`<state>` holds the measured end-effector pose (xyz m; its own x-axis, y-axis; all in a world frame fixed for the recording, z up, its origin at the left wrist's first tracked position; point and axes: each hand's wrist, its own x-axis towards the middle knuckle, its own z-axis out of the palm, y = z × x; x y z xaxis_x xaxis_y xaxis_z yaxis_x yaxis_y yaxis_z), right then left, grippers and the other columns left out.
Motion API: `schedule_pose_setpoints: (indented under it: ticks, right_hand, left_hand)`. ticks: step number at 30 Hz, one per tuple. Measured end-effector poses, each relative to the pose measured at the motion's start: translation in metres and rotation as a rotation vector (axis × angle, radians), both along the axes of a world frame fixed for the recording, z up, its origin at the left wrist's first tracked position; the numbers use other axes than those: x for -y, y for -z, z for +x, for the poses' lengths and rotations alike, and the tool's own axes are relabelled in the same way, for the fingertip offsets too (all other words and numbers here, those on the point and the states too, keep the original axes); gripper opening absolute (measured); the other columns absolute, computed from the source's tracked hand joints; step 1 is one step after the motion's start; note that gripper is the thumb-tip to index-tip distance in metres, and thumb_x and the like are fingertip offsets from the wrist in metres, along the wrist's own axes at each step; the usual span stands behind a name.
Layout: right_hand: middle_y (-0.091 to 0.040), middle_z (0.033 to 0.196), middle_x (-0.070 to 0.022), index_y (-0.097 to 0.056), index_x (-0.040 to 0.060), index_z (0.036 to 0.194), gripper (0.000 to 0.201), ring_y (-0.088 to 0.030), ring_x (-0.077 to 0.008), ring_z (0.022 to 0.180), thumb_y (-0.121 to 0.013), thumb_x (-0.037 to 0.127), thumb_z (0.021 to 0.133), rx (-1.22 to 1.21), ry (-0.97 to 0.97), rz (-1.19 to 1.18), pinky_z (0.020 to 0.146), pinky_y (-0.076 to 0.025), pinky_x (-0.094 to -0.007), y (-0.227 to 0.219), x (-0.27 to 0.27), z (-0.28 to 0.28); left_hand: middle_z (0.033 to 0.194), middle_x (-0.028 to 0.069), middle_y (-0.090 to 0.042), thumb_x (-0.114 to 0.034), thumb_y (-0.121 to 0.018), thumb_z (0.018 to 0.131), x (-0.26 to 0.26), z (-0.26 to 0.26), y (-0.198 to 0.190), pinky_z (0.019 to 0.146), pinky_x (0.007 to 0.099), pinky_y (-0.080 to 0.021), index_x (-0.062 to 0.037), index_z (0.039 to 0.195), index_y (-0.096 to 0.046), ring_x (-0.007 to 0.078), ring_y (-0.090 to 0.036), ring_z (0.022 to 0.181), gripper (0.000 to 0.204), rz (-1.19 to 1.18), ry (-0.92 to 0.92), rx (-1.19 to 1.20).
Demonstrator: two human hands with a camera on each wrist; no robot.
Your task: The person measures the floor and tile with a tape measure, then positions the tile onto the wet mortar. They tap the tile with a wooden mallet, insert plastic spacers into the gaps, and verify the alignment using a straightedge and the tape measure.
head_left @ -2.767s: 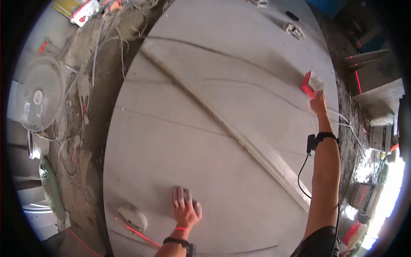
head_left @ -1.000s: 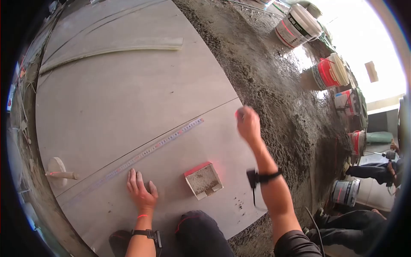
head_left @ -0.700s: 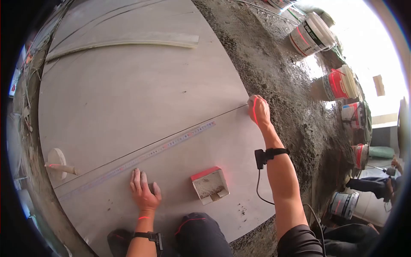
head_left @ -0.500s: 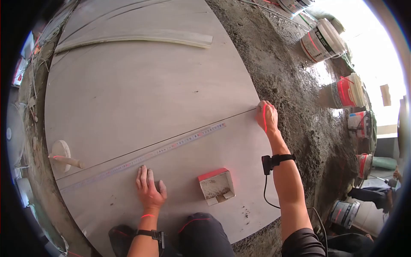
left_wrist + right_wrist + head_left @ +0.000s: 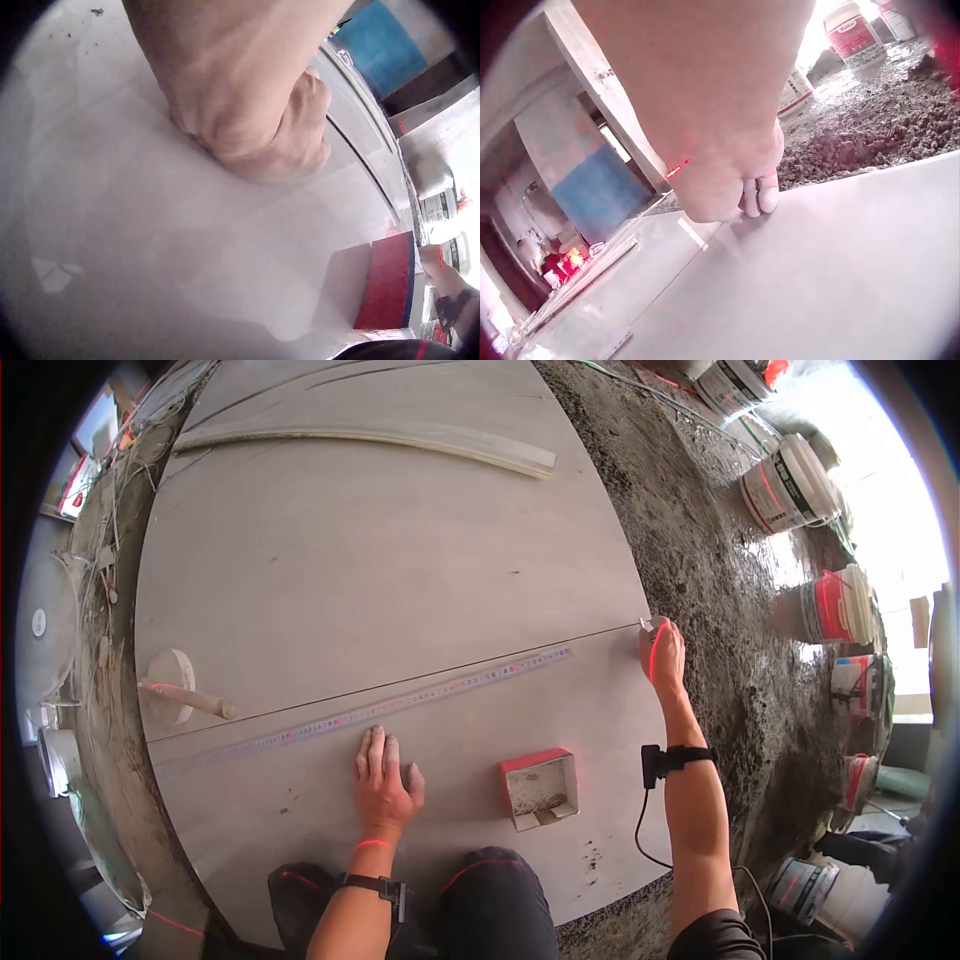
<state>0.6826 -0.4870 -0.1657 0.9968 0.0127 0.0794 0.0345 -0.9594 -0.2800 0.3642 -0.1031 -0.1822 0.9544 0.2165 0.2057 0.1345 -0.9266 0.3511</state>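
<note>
My right hand (image 5: 664,652) is at the right end of a thin dark seam between two large grey tiles (image 5: 400,570). Its fingers are curled, pinching a small white piece (image 5: 646,625) at the seam. From the right wrist, this piece shows as a flat white strip (image 5: 693,234) across the seam line. My left hand (image 5: 385,772) rests on the near tile, fingers extended toward a numbered measuring strip (image 5: 455,687) lying beside the seam. Between the hands, nearer the knees, stands a small open red cardboard box (image 5: 533,760) with grey dust inside.
A mallet (image 5: 172,685) with a round pale head lies at the seam's left end. Across the far tile runs a long pale straightedge (image 5: 400,442). Rough wet mortar (image 5: 700,560) borders the right edge, with several buckets (image 5: 790,484) beyond. A cable trails from the right wrist.
My right hand has gone from gripping the red box to the seam's right end; the box now stands nearer the knees. My left hand stays on the tile. The head view has turned.
</note>
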Motion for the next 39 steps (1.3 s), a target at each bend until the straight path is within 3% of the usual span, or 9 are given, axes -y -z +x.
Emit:
schedule_pose_setpoints:
  ticks: [5, 8, 18, 22, 24, 28, 29, 33, 39]
  right_hand:
    - [-0.070, 0.084, -0.0209, -0.066, 0.0008, 0.086, 0.026, -0.068, -0.0410, 0.083, -0.075, 0.025, 0.088, 0.019, -0.178, 0.067, 0.073, -0.053, -0.0485, -0.004, -0.021, -0.026]
    - [-0.062, 0.056, -0.0137, -0.060, 0.0011, 0.060, 0.058, -0.068, -0.0337, 0.059, -0.080, 0.051, 0.082, -0.478, 0.102, 0.117, 0.064, -0.055, -0.0416, -0.012, -0.046, -0.005]
    - [-0.064, 0.056, -0.0104, -0.062, 0.0022, 0.056, 0.059, -0.067, -0.0215, 0.052, -0.080, 0.053, 0.078, -0.717, -0.050, -0.003, 0.056, -0.056, -0.0352, -0.032, -0.069, 0.030]
    - [-0.068, 0.061, -0.0112, -0.065, 0.0010, 0.061, 0.055, -0.068, -0.0204, 0.053, -0.080, 0.050, 0.082, -0.718, 0.017, 0.186, 0.053, -0.055, -0.0345, -0.023, -0.025, 0.034]
    - [-0.066, 0.064, -0.0097, -0.067, -0.0020, 0.071, 0.053, -0.067, -0.0177, 0.056, -0.077, 0.047, 0.089, -0.553, 0.345, 0.312, 0.048, -0.050, -0.0322, -0.029, 0.010, 0.045]
    - [-0.066, 0.067, -0.0078, -0.064, -0.0005, 0.069, 0.059, -0.067, -0.0187, 0.055, -0.075, 0.054, 0.089, -0.707, 0.228, 0.266, 0.048, -0.050, -0.0302, -0.017, 0.045, 0.071]
    - [-0.066, 0.067, -0.0078, -0.064, -0.0005, 0.069, 0.059, -0.067, -0.0187, 0.055, -0.075, 0.054, 0.089, -0.707, 0.228, 0.270, 0.048, -0.050, -0.0302, -0.017, 0.046, 0.078]
    - [-0.069, 0.071, -0.0070, -0.067, 0.0021, 0.074, 0.056, -0.071, -0.0201, 0.062, -0.075, 0.056, 0.087, -0.838, 0.229, 0.185, 0.051, -0.049, -0.0317, -0.020, 0.041, 0.085]
    - [-0.071, 0.072, -0.0073, -0.066, 0.0058, 0.071, 0.054, -0.072, -0.0191, 0.063, -0.075, 0.057, 0.088, -0.910, 0.208, 0.044, 0.049, -0.048, -0.0311, -0.028, 0.046, 0.089]
  left_hand:
    - [0.145, 0.0244, -0.048, -0.021, -0.063, 0.085, 0.001, -0.001, 0.002, 0.110, 0.0554, -0.039, 0.0033, 0.133, -0.053, 0.0462, -0.047, 0.133, 0.054, -0.025, -0.002, 0.040]
    - [0.146, 0.0246, -0.048, -0.020, -0.064, 0.084, 0.001, -0.002, 0.004, 0.110, 0.0545, -0.039, 0.0030, 0.132, -0.053, 0.0461, -0.046, 0.134, 0.055, -0.037, -0.003, 0.032]
    - [0.112, 0.0179, -0.058, -0.018, -0.066, 0.093, -0.019, 0.094, -0.013, 0.086, 0.0525, -0.045, 0.0007, 0.110, -0.063, 0.0381, -0.056, 0.099, 0.026, 0.024, -0.152, 0.259]
    - [0.088, 0.0122, -0.055, -0.021, -0.076, 0.089, -0.030, 0.113, -0.008, 0.074, 0.0447, -0.046, -0.0016, 0.083, -0.056, 0.0349, -0.056, 0.089, 0.027, -0.113, -0.220, 0.141]
    - [0.079, 0.0124, -0.055, -0.024, -0.080, 0.085, -0.035, 0.114, -0.019, 0.071, 0.0459, -0.045, -0.0004, 0.075, -0.055, 0.0346, -0.055, 0.079, 0.036, -0.294, -0.264, -0.184]
    - [0.071, 0.0122, -0.055, -0.041, -0.090, 0.074, -0.047, 0.141, -0.021, 0.063, 0.0447, -0.045, -0.0002, 0.070, -0.051, 0.0298, -0.052, 0.068, 0.056, -0.131, -0.285, -0.219]
    - [0.059, 0.0095, -0.052, -0.048, -0.093, 0.068, -0.052, 0.154, -0.034, 0.054, 0.0429, -0.043, -0.0011, 0.065, -0.047, 0.0273, -0.047, 0.056, 0.066, -0.257, -0.368, -0.452]
    - [0.051, 0.0054, -0.046, -0.050, -0.094, 0.067, -0.069, 0.175, -0.066, 0.047, 0.0419, -0.040, -0.0028, 0.059, -0.041, 0.0245, -0.041, 0.048, 0.071, -0.126, -0.387, -0.777]
    - [0.054, 0.0031, -0.047, -0.051, -0.090, 0.074, -0.089, 0.172, -0.067, 0.043, 0.0360, -0.035, -0.0056, 0.057, -0.047, 0.0171, -0.039, 0.046, 0.065, -0.404, -0.468, -1.005]
